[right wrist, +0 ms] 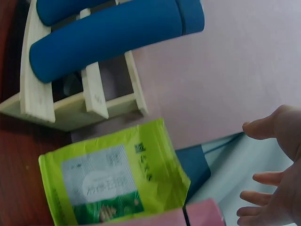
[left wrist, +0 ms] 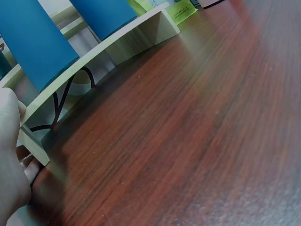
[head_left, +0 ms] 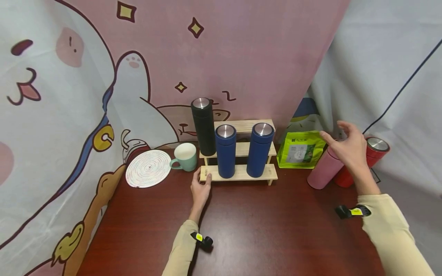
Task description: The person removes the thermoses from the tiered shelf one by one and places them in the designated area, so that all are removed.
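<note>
My left hand grips the left end of the lowest step of a wooden tiered stand, thumb on top and fingers round the end. Two blue thermos bottles, one at the left and one at the right, stand upright on that step. A black thermos bottle stands on the step behind, at the left. Over the top of a pink thermos bottle, my right hand is spread with thumb and fingers apart; in the right wrist view, the hand holds nothing.
A red thermos bottle stands behind my right hand. Between the stand and the pink bottle is a bright green packet. Left of the stand are a mint green mug and a round woven mat. A printed cloth hangs behind.
</note>
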Available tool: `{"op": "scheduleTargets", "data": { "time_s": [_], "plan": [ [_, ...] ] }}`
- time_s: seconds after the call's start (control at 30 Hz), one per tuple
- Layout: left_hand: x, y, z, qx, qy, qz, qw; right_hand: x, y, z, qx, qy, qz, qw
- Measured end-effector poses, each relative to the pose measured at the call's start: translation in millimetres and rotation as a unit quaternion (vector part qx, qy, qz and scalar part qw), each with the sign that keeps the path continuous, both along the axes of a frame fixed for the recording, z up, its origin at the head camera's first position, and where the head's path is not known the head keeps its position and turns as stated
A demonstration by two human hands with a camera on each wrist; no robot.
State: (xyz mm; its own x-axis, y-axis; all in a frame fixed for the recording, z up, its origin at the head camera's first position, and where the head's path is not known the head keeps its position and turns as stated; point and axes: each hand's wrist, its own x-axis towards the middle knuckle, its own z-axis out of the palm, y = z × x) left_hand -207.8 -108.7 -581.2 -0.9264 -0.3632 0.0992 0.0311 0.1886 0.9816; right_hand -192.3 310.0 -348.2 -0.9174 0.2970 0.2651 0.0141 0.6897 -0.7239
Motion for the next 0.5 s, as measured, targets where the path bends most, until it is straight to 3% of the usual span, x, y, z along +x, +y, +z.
{"op": "scheduleTargets", "data": {
  "time_s": [0.5],
  "plan": [
    [-0.6, 1, -1.5, 0.005, 0.006, 0.003, 1.0000, 1.3, -42, 27.0, -0.011, 0.017, 0.067, 0.998]
  ]
}}
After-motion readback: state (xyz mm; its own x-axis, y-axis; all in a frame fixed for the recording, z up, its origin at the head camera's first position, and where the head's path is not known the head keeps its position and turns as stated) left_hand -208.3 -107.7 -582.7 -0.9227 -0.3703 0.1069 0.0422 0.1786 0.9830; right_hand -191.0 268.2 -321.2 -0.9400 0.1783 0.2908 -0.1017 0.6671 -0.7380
